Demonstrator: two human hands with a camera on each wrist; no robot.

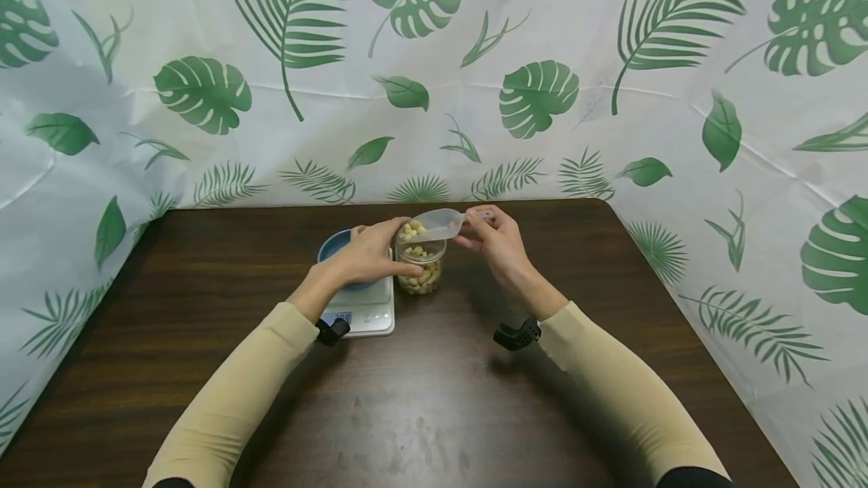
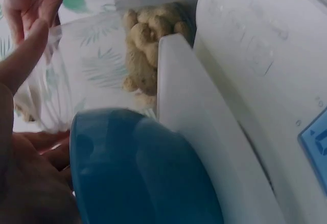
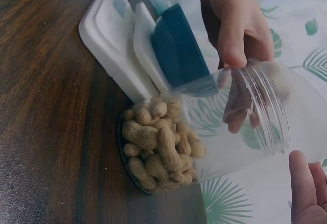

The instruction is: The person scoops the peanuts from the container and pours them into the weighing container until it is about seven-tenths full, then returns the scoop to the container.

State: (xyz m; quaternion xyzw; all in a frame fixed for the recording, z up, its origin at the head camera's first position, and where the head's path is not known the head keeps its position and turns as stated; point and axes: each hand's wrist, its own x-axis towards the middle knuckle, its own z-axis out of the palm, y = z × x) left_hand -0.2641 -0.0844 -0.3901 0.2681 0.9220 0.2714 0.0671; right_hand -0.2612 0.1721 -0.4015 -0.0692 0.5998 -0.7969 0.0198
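Note:
A clear jar point(image 1: 420, 274) with peanuts point(image 3: 158, 150) in its lower part stands on the table. My left hand point(image 1: 371, 253) grips it near the threaded rim, thumb on one side and fingers on the other. In the head view, my right hand point(image 1: 500, 243) pinches the handle of a translucent scoop point(image 1: 441, 224). The scoop lies across the jar's mouth, its tip over the left side, with several peanuts at the tip. In the left wrist view, a blue bowl point(image 2: 138, 168) sits close beside my left hand.
The bowl rests on a white kitchen scale point(image 1: 371, 318) just left of the jar; its lit display is too small to read surely. A dark wooden table point(image 1: 420, 413) carries everything. Behind it hangs a white leaf-patterned sheet point(image 1: 461, 66).

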